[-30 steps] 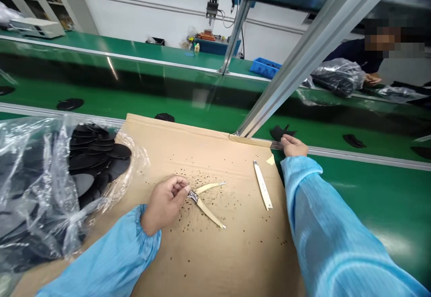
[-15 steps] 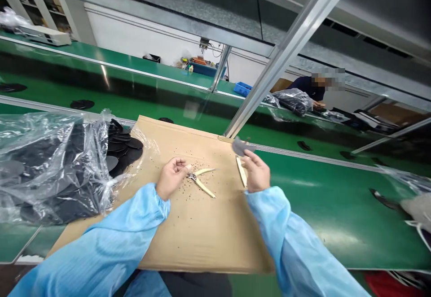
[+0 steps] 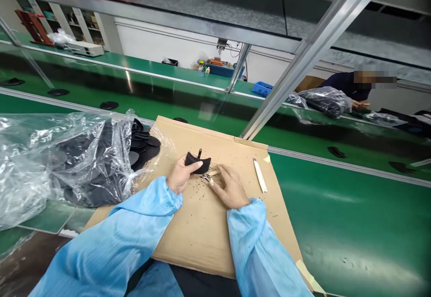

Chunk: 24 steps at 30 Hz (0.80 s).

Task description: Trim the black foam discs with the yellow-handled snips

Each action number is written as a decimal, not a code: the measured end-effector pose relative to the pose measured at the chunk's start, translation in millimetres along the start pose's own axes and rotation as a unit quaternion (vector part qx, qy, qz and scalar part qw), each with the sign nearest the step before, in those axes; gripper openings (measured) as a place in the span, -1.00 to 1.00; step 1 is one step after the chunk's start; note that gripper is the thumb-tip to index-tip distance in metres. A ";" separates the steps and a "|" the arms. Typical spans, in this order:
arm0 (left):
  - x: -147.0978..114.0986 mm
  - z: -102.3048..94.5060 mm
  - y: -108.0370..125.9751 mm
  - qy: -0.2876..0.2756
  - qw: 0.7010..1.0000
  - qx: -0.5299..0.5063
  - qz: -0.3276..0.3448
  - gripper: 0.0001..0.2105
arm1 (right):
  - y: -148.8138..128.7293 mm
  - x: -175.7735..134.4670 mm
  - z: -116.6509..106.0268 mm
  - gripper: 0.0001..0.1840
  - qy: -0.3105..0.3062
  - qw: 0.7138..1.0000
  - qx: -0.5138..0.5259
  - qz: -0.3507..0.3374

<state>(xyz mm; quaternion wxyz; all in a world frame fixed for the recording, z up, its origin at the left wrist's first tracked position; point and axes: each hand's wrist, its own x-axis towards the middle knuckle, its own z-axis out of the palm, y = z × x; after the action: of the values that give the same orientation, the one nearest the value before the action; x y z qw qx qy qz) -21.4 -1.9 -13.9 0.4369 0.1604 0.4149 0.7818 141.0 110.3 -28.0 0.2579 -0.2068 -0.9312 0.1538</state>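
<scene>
A black curved piece [image 3: 198, 164] with a small upright tab is pinched between the thumb and fingers of my left hand [image 3: 181, 174]. Over the cardboard, my right hand [image 3: 232, 186] has its thumb and fingers apart, around the handles of the cream-handled nippers [image 3: 206, 177]. Part of those handles is hidden under the hand, and I see no grip closed on them. Small dark scraps lie scattered on the cardboard around the nippers. To the right rests a utility knife [image 3: 260, 176] with a pale handle.
A clear plastic bag [image 3: 97, 167] full of black pieces lies at left, with several spilling from its mouth. The cardboard sheet [image 3: 188, 238] covers part of the green bench [image 3: 323, 207]. A metal post [image 3: 286, 81] rises behind it. Farther back sits another person [image 3: 346, 86].
The black piece has passed from my right hand to my left. My right hand has moved left and down to the nippers, fingers opened. The view has shifted, too.
</scene>
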 end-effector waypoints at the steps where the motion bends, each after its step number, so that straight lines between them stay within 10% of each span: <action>1: -0.2 0.8 0.3 -0.009 1.000 0.007 -0.015 -0.57 | 3.1 -2.0 0.3 -0.41 -0.029 1.000 -0.011 -0.005; 11: -1.4 1.5 5.9 0.011 0.995 -0.057 -0.081 -0.66 | -12.6 -0.1 -9.0 -0.51 0.095 0.988 0.106 0.063; 24: 0.2 -3.3 3.5 0.002 0.995 -0.030 -0.092 -0.66 | -20.1 -1.3 -12.3 -0.57 0.157 0.985 0.064 -0.035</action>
<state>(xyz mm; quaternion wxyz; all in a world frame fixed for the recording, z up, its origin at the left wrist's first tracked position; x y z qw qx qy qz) -25.5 -4.3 -13.1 0.5106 0.1064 0.4053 0.7508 142.6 94.5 -10.5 0.4191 -0.1791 -0.8739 0.1690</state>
